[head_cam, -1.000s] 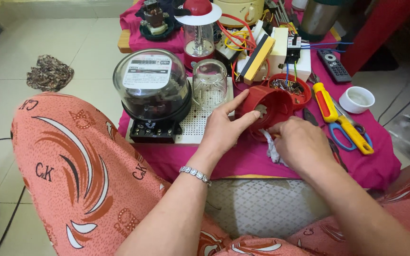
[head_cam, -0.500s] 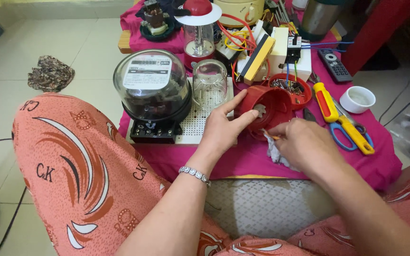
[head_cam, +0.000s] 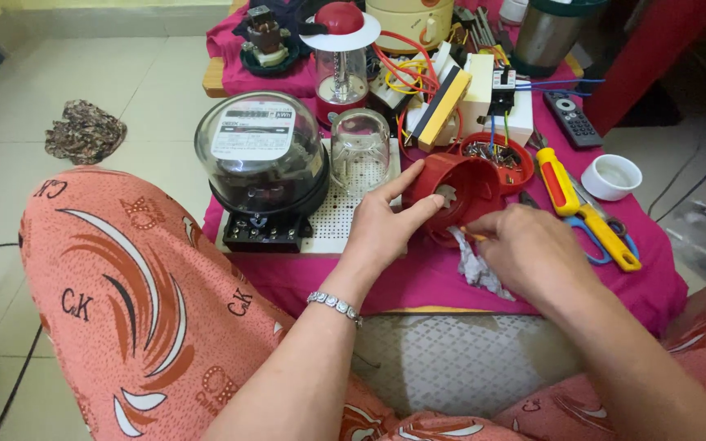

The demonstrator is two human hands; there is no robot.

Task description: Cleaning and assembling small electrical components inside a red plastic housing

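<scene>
Left of the grip: a glass-domed electricity meter [head_cam: 260, 159] stands on a white perforated board [head_cam: 345, 216], with a clear glass jar [head_cam: 359, 149] just beside the left hand's fingertips.
Left hand: the left hand [head_cam: 386, 224] clamps the red round plastic housing [head_cam: 459, 189] from its left side, thumb and fingers spread on the rim, open face turned toward the person.
Housing: held just above the magenta cloth [head_cam: 418, 278], touching both hands, with 1 small metal part visible inside it.
Right hand: the right hand [head_cam: 525, 249] is closed at the housing's lower right edge; whether something small is pinched in the fingertips cannot be told.
Change: over the last second the right hand has curled in tighter against the lower rim while the left grip has barely shifted, so the work seems to stay on 1 spot of the housing.
Below the grip: a crumpled scrap of paper [head_cam: 477, 269] lies under the right hand.
Right of the grip: a yellow-handled tool [head_cam: 569, 196], scissors beneath it, and a white cup [head_cam: 611, 175] lie well apart from the hands.
</scene>
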